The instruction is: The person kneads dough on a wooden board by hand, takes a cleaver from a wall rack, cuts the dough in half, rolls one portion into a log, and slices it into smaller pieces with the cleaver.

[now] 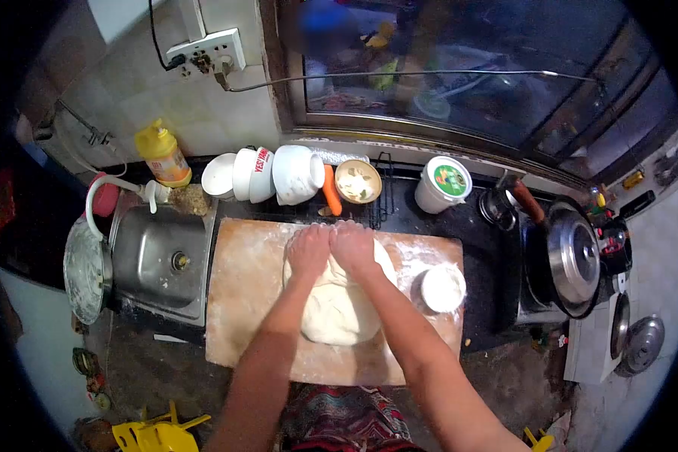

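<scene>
A large pale lump of dough [340, 316] lies on a floured wooden board [241, 294]. Side by side at its far edge are my left hand [309, 250] and my right hand [353, 245], nearly touching each other. The fingers of both curl over the dough and grip it; the fingertips are partly hidden. A fold runs across the dough just below my hands. On the board's right side stands a small white container of flour [443, 289], with loose flour scattered around it.
Left of the board is a steel sink [158, 241] with a white faucet [98, 200]. Behind stand white bowls [294, 177], a carrot [331, 190], a small bowl [358, 181] and a lidded tub [442, 185]. A lidded pan [572, 252] sits on the stove at right.
</scene>
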